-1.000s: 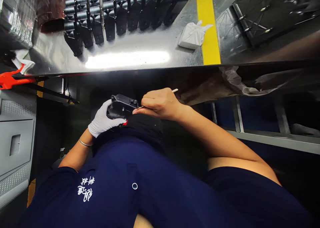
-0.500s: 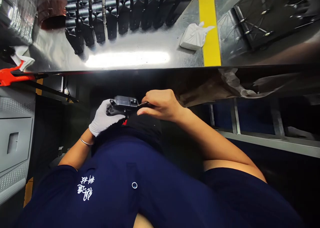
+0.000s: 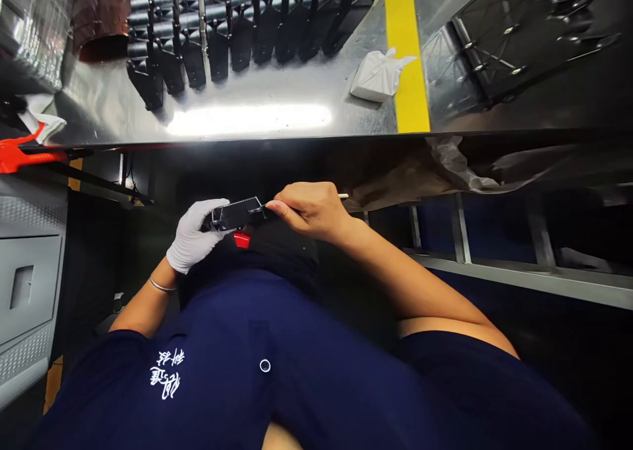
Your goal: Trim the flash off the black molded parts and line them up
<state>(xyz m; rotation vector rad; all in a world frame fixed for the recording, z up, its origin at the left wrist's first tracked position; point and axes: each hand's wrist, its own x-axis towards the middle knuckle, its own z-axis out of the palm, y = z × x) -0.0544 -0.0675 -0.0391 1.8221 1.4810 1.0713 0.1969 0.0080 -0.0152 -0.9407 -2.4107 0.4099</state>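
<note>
My left hand (image 3: 194,236), in a white glove, is wrapped round one end of a glossy black plastic part (image 3: 240,214) in front of my body. From the right, my bare right hand (image 3: 311,209) pinches a thin tool whose tip reaches the right end of the part. A pale end of that tool (image 3: 343,196) sticks out behind the hand; the rest is hidden by the fingers. Just below the black part shows a small red thing (image 3: 242,240).
Rows of black parts (image 3: 217,31) stand on the metal table (image 3: 277,87). A white wrapped block (image 3: 376,76) lies beside yellow tape (image 3: 410,61). A red-handled tool (image 3: 30,155) is at the table's left edge. Grey drawers (image 3: 30,285) stand left; a metal frame (image 3: 519,280) is right.
The black part has tilted, and its face is turned differently. My left hand has moved slightly left. My right hand has turned, and the tool's pale end now shows behind it.
</note>
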